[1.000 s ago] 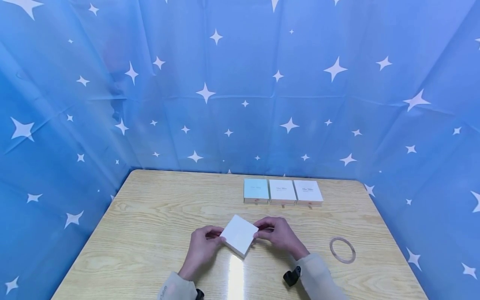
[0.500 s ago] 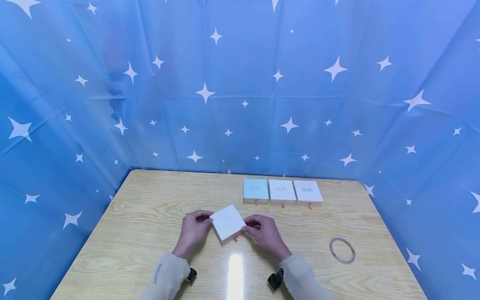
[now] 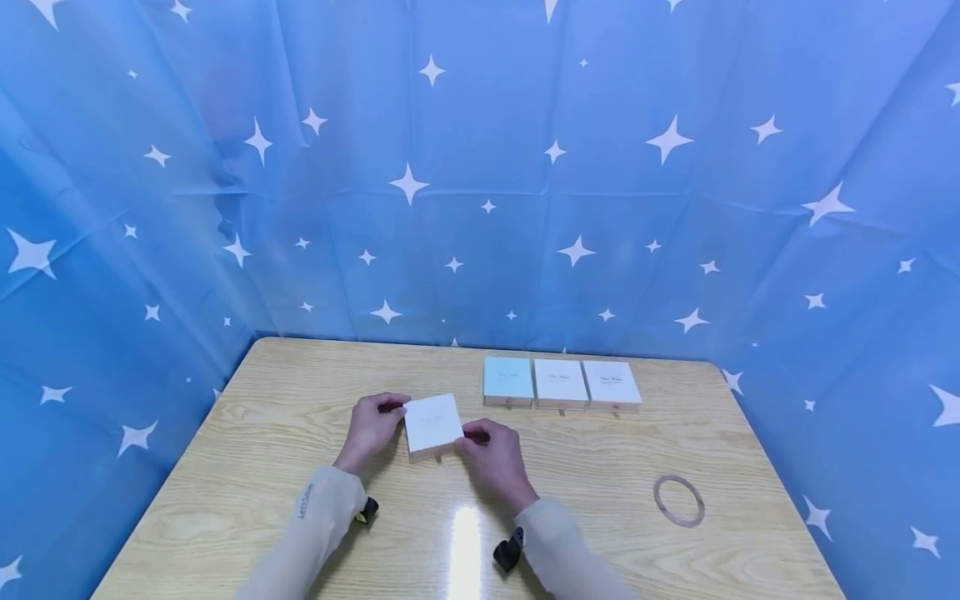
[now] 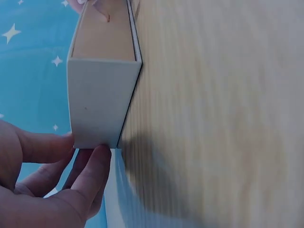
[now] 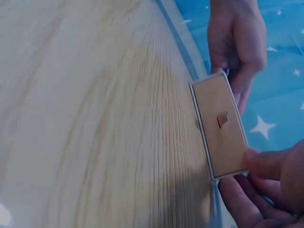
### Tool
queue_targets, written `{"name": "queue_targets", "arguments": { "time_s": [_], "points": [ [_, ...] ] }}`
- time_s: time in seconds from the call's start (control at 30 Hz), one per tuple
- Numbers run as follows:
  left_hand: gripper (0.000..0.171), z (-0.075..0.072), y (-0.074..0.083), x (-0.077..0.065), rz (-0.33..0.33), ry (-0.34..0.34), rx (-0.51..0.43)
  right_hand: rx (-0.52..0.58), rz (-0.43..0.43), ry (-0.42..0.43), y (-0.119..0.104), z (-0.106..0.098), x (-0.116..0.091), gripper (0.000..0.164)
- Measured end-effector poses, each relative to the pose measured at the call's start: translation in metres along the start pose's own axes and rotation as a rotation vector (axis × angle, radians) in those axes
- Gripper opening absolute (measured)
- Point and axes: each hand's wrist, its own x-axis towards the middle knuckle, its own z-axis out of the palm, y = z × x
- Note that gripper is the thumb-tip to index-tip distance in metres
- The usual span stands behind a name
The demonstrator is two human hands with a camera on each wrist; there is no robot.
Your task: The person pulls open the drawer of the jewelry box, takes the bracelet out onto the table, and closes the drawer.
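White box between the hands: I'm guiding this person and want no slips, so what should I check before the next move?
1. Left grip: ok; the left hand pinches the white box at its far left corner.
2. Right grip: ok; the right hand holds its right side near the front.
3. Drawer closed: ok; the tan front looks flush, its pull tab showing.
4. Squared with the three-box row: not ok; it sits apart, nearer the person, slightly turned.
5. Ring out of the way: ok; it lies well right of both hands.
6. Box resting on the table: cannot tell.
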Motion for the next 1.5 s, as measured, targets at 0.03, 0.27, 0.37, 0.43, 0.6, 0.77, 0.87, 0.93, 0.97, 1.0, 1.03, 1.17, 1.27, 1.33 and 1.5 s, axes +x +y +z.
{"name": "queue_targets", "arguments": {
  "time_s": [0.03, 0.27, 0.37, 0.43, 0.6, 0.77, 0.87, 0.93, 0.97, 1.0, 1.03, 1.17, 1.27, 1.33, 1.5],
  "points": [
    [0.023, -0.002, 0.000, 0.003, -0.003, -0.005, 0.000, 0.016, 0.013, 0.003, -0.002, 0.004, 0.000, 0.018],
    [0.026, -0.023, -0.005, 0.020, -0.033, -0.039, 0.016, 0.094, 0.040, 0.029, -0.018, 0.032, 0.005, 0.018],
    [0.027, -0.032, -0.007, 0.029, -0.029, -0.061, 0.031, 0.102, 0.056, 0.047, -0.024, 0.044, 0.010, 0.017],
    [0.027, -0.039, -0.008, 0.035, -0.029, -0.066, 0.038, 0.100, 0.066, 0.054, -0.027, 0.052, 0.013, 0.017],
    [0.028, -0.053, -0.013, 0.046, -0.047, -0.077, 0.051, 0.080, 0.057, 0.067, -0.036, 0.069, 0.021, 0.015],
    [0.029, -0.062, -0.018, 0.053, -0.060, -0.075, 0.055, 0.059, 0.072, 0.071, -0.042, 0.079, 0.026, 0.013],
    [0.030, -0.064, -0.020, 0.056, -0.065, -0.075, 0.057, 0.060, 0.092, 0.065, -0.044, 0.081, 0.028, 0.013],
    [0.030, -0.065, -0.020, 0.057, -0.065, -0.075, 0.062, 0.062, 0.096, 0.056, -0.044, 0.080, 0.029, 0.014],
    [0.029, -0.065, -0.020, 0.058, -0.067, -0.075, 0.065, 0.060, 0.094, 0.050, -0.043, 0.080, 0.030, 0.014],
    [0.029, -0.065, -0.020, 0.058, -0.071, -0.077, 0.065, 0.060, 0.093, 0.042, -0.043, 0.079, 0.030, 0.015],
    [0.029, -0.066, -0.019, 0.058, -0.073, -0.078, 0.067, 0.060, 0.091, 0.033, -0.043, 0.078, 0.030, 0.015],
    [0.029, -0.066, -0.016, 0.057, -0.090, -0.091, 0.067, 0.058, 0.062, -0.020, -0.041, 0.074, 0.032, 0.020],
    [0.031, -0.066, -0.014, 0.056, -0.093, -0.105, 0.056, 0.071, 0.031, -0.079, -0.039, 0.068, 0.031, 0.025],
    [0.032, -0.066, -0.012, 0.055, -0.088, -0.111, 0.052, 0.076, 0.017, -0.120, -0.038, 0.063, 0.030, 0.028],
    [0.037, -0.066, -0.006, 0.053, -0.044, -0.109, 0.088, 0.018, -0.035, -0.181, -0.037, 0.047, 0.026, 0.041]
  ]
}}
